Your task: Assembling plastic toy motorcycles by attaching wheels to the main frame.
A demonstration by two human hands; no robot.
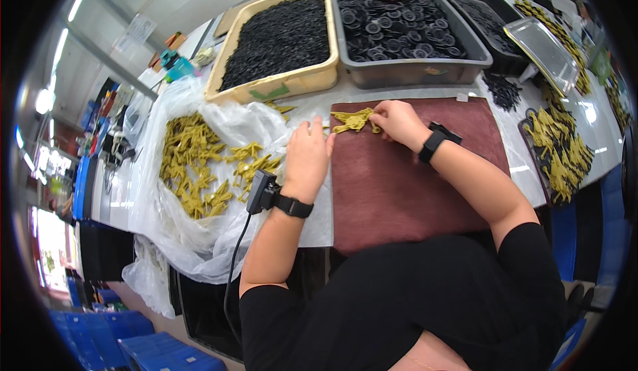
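Pinched in the right hand [401, 125] is an olive-yellow piece [353, 121], over the far-left corner of the maroon mat [412, 191]. Left hand [308, 157] is just off the mat's left edge, can't tell if it's gripping anything. Left of the mat there's a see-through plastic bag [256, 126] with a bunch more yellow pieces [189, 161], and past the mat's far edge, a gray bin [412, 74] of black discs [399, 32].

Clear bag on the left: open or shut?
Open. The bag's mouth is spread wide, its film bunched around the sides, and the yellow pieces inside lie exposed.
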